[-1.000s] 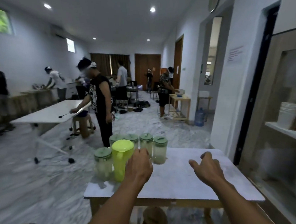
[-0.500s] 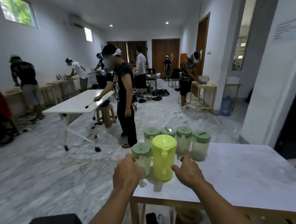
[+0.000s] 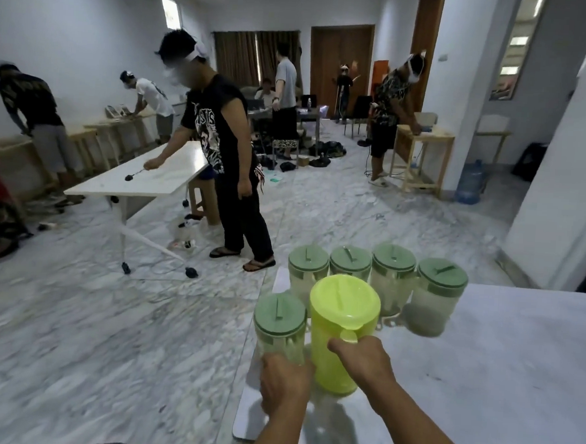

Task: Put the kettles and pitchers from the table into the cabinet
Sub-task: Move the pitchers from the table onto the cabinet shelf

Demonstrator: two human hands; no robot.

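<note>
A bright yellow-green pitcher (image 3: pixel 341 331) stands near the front left corner of the white table (image 3: pixel 501 378). My right hand (image 3: pixel 365 365) grips its handle from the near side. Just left of it stands a clear pitcher with a green lid (image 3: pixel 279 327); my left hand (image 3: pixel 285 384) is curled against its near side, and the fingers are hidden behind the hand. Several more clear green-lidded pitchers (image 3: pixel 392 279) stand in a row behind these two. No cabinet is in view.
A person in black (image 3: pixel 233 170) stands on the marble floor just beyond the table's far left corner. A white folding table (image 3: pixel 143 175) is further left. A white pillar (image 3: pixel 562 169) rises at the right, with a blue water bottle (image 3: pixel 469 181) behind it.
Both hands have moved forward onto the front two pitchers: the right now wraps the yellow-green pitcher's handle, the left reaches the clear one. The view has come closer and tilted down.
</note>
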